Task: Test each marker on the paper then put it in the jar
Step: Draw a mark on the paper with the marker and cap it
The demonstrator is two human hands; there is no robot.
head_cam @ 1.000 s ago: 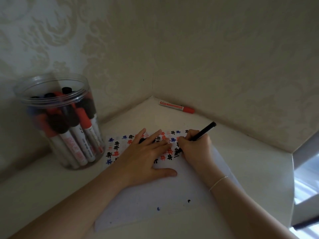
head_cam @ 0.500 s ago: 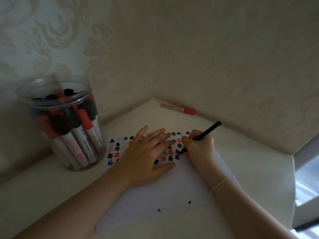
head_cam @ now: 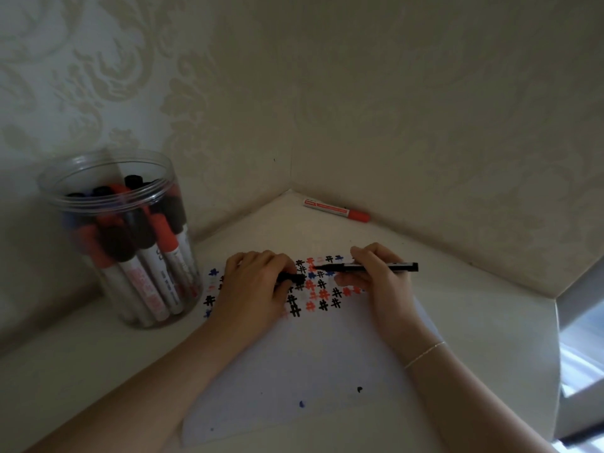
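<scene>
A white paper (head_cam: pixel 320 361) lies on the table, its far part covered with black, red and blue hash marks. My right hand (head_cam: pixel 379 276) holds a black marker (head_cam: pixel 392 266) level above the marks, tip pointing left. My left hand (head_cam: pixel 258 282) rests on the paper with fingers curled round a black cap (head_cam: pixel 292 277), close to the marker's tip. A clear plastic jar (head_cam: pixel 121 237) with several red, black and blue markers stands at the left by the wall.
A red-capped marker (head_cam: pixel 336 210) lies against the far wall near the corner. The white table (head_cam: pixel 474 322) ends in an edge at the right. Two small ink spots mark the paper's near part. Walls close in at the back and left.
My right hand lifted the marker from writing and turned it level, tip toward the left. My left hand went from lying flat on the paper to curling round the black cap.
</scene>
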